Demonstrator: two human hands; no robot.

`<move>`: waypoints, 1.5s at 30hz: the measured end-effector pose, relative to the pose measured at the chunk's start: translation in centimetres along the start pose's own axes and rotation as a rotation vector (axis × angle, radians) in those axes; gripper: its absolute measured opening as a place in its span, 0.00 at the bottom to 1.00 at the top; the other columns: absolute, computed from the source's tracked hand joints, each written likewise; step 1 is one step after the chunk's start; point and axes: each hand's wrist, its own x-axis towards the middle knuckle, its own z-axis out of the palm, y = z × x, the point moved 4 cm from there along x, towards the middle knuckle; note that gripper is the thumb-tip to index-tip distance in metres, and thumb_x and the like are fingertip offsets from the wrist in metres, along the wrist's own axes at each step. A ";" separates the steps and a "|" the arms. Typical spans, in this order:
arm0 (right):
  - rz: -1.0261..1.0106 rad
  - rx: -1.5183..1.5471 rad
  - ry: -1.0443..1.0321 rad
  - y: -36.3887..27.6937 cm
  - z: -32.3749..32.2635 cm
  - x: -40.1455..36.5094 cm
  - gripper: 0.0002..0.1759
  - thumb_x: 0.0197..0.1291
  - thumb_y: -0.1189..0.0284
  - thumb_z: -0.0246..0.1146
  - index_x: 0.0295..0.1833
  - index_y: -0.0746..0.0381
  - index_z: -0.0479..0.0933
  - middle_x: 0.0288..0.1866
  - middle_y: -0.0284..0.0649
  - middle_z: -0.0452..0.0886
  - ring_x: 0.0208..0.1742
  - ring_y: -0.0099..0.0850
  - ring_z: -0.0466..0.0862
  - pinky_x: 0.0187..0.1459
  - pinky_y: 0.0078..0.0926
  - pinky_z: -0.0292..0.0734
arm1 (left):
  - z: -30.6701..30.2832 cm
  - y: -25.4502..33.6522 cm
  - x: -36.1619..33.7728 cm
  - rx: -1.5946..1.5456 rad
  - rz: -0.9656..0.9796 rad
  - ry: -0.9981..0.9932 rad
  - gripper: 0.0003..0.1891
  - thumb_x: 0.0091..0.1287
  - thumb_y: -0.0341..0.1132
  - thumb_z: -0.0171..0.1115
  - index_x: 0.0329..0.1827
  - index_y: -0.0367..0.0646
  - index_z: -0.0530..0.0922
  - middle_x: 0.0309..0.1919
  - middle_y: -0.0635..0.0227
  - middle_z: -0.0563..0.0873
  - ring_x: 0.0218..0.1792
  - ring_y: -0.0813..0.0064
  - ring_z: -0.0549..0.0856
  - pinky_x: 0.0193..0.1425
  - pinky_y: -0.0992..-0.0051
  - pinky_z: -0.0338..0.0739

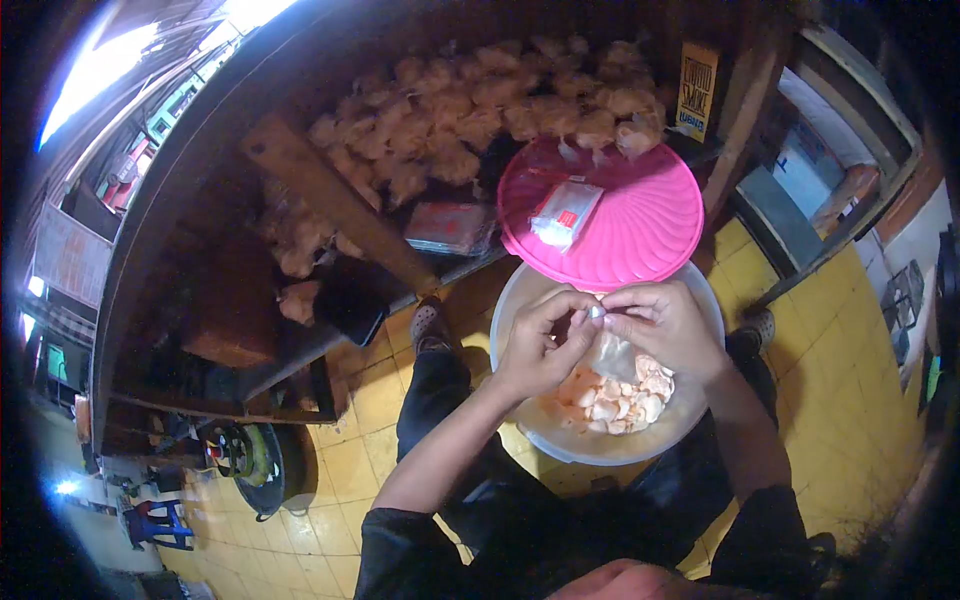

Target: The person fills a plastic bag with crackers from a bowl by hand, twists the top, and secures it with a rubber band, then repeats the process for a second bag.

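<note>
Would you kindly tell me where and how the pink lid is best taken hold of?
Probably by its right rim, coming from the right. The lid lies flat on the bowl's far edge, that rim seems to overhang free, and the packet sits left of centre. The left hand and right hand are pinching the bag.

Bowl [600, 455] on the lap, crackers [625, 398] in it. Left hand [540, 345] and right hand [665, 325] meet above the bowl, small bag [612, 354] pinched between them. Lid [640, 240] behind the bowl, packet [565, 213] on it. Snack bags [480, 110] piled on the bench [300, 170] behind the lid.
</note>
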 end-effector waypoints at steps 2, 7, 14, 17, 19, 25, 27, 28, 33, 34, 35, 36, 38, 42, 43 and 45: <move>0.033 -0.020 0.005 0.8 -0.3 -0.1 0.07 0.65 0.80 0.65 0.46 0.70 0.84 0.40 0.38 0.87 0.43 0.22 0.84 0.47 0.21 0.79 | 0.3 0.0 0.0 -0.011 -0.142 -0.094 0.07 0.67 0.29 0.65 0.45 0.37 0.82 0.34 0.67 0.80 0.31 0.78 0.78 0.33 0.76 0.70; -0.007 -0.188 0.066 1.3 -0.4 0.0 0.04 0.59 0.77 0.67 0.36 0.67 0.83 0.34 0.34 0.87 0.35 0.18 0.81 0.39 0.22 0.75 | 0.6 1.2 0.8 0.313 0.215 -0.085 0.08 0.65 0.29 0.64 0.45 0.37 0.80 0.34 0.59 0.80 0.31 0.62 0.80 0.35 0.68 0.73; -0.268 -0.527 0.351 -0.9 0.0 -0.2 0.04 0.55 0.78 0.67 0.37 0.67 0.83 0.34 0.41 0.86 0.33 0.31 0.84 0.37 0.29 0.78 | 1.6 -0.8 0.3 0.090 -0.080 0.018 0.06 0.65 0.26 0.65 0.43 0.36 0.81 0.36 0.61 0.82 0.38 0.69 0.83 0.45 0.72 0.76; -0.339 -0.565 0.375 -0.8 0.1 -0.4 0.07 0.56 0.80 0.67 0.41 0.67 0.83 0.38 0.43 0.87 0.40 0.33 0.88 0.43 0.31 0.82 | 1.3 0.3 0.5 0.119 0.060 0.125 0.07 0.63 0.28 0.66 0.42 0.35 0.81 0.37 0.61 0.84 0.40 0.63 0.85 0.41 0.67 0.77; -0.367 -0.585 0.358 -0.4 0.2 -0.3 0.09 0.57 0.81 0.65 0.44 0.68 0.84 0.43 0.46 0.88 0.46 0.35 0.89 0.55 0.36 0.81 | 1.5 -0.1 0.3 0.130 0.033 0.108 0.08 0.62 0.28 0.67 0.42 0.36 0.81 0.37 0.61 0.85 0.41 0.62 0.85 0.42 0.65 0.77; -0.198 -0.539 0.328 0.5 0.9 0.0 0.11 0.57 0.82 0.64 0.46 0.69 0.84 0.48 0.47 0.88 0.55 0.38 0.87 0.67 0.39 0.72 | 1.1 0.9 0.0 0.630 0.167 0.054 0.10 0.58 0.30 0.69 0.41 0.41 0.81 0.37 0.64 0.85 0.42 0.61 0.84 0.51 0.59 0.73; -0.159 -0.506 0.324 1.1 0.8 -0.2 0.11 0.56 0.82 0.64 0.45 0.69 0.83 0.48 0.47 0.88 0.56 0.39 0.86 0.67 0.38 0.73 | 1.3 1.1 0.0 0.738 0.245 0.040 0.11 0.56 0.31 0.70 0.41 0.43 0.80 0.36 0.66 0.84 0.41 0.62 0.83 0.52 0.58 0.72; -0.118 -0.469 0.318 1.4 0.7 -0.3 0.11 0.55 0.82 0.64 0.45 0.69 0.82 0.48 0.47 0.87 0.57 0.40 0.85 0.66 0.37 0.73 | 1.5 1.0 -0.1 0.758 0.277 0.032 0.12 0.55 0.32 0.71 0.41 0.44 0.80 0.36 0.67 0.84 0.42 0.64 0.82 0.52 0.59 0.71; -0.169 -0.612 0.273 1.0 0.7 -0.4 0.08 0.51 0.81 0.63 0.39 0.69 0.78 0.49 0.48 0.83 0.53 0.42 0.83 0.58 0.36 0.76 | 1.5 1.9 -0.1 0.829 0.339 -0.019 0.15 0.53 0.35 0.72 0.43 0.46 0.79 0.37 0.69 0.83 0.43 0.67 0.81 0.52 0.59 0.69; -0.213 -0.694 0.247 0.7 0.7 -0.4 0.07 0.51 0.81 0.63 0.37 0.69 0.76 0.49 0.48 0.82 0.52 0.42 0.82 0.55 0.35 0.77 | 1.5 2.0 0.0 0.850 0.376 -0.021 0.15 0.53 0.36 0.72 0.43 0.47 0.79 0.38 0.70 0.83 0.43 0.68 0.81 0.52 0.60 0.69; -0.209 -0.694 0.250 0.7 0.7 -0.4 0.07 0.51 0.81 0.63 0.37 0.69 0.76 0.49 0.48 0.82 0.52 0.42 0.82 0.55 0.35 0.77 | 1.5 2.1 0.1 0.870 0.412 -0.024 0.16 0.53 0.36 0.72 0.43 0.47 0.79 0.38 0.70 0.83 0.44 0.68 0.82 0.52 0.60 0.69; -0.221 -0.689 0.250 0.6 0.8 -0.4 0.06 0.50 0.80 0.63 0.36 0.69 0.76 0.49 0.48 0.81 0.52 0.42 0.82 0.55 0.35 0.76 | 1.6 2.0 0.2 0.868 0.412 -0.027 0.16 0.53 0.36 0.72 0.43 0.47 0.79 0.38 0.70 0.83 0.44 0.68 0.82 0.52 0.60 0.69; -0.233 -0.682 0.251 0.5 0.4 -0.3 0.05 0.50 0.80 0.63 0.34 0.69 0.75 0.48 0.48 0.81 0.52 0.42 0.81 0.55 0.35 0.76 | 1.4 1.8 0.4 0.796 0.418 -0.005 0.17 0.48 0.35 0.75 0.40 0.46 0.80 0.36 0.71 0.84 0.40 0.68 0.82 0.53 0.61 0.70; -0.122 -0.529 0.013 0.0 -0.4 -0.3 0.04 0.53 0.79 0.64 0.36 0.68 0.78 0.48 0.47 0.81 0.52 0.41 0.82 0.56 0.35 0.76 | 1.3 1.0 0.1 0.606 0.258 -0.106 0.14 0.49 0.32 0.74 0.37 0.45 0.81 0.32 0.69 0.84 0.38 0.66 0.83 0.51 0.62 0.72; -0.033 -0.467 -0.050 -0.1 -0.3 -0.4 0.04 0.55 0.79 0.64 0.36 0.67 0.79 0.48 0.47 0.82 0.52 0.40 0.82 0.56 0.35 0.76 | 1.0 0.5 0.2 0.486 0.182 -0.095 0.13 0.49 0.31 0.74 0.36 0.43 0.81 0.32 0.67 0.84 0.37 0.64 0.83 0.50 0.64 0.74; -0.069 -0.464 -0.014 -0.4 -0.2 -0.6 0.05 0.56 0.79 0.64 0.39 0.66 0.80 0.48 0.46 0.82 0.52 0.39 0.82 0.56 0.35 0.75 | 0.3 -0.1 0.5 0.340 0.069 -0.098 0.10 0.49 0.26 0.73 0.32 0.39 0.80 0.33 0.65 0.87 0.37 0.68 0.85 0.46 0.71 0.78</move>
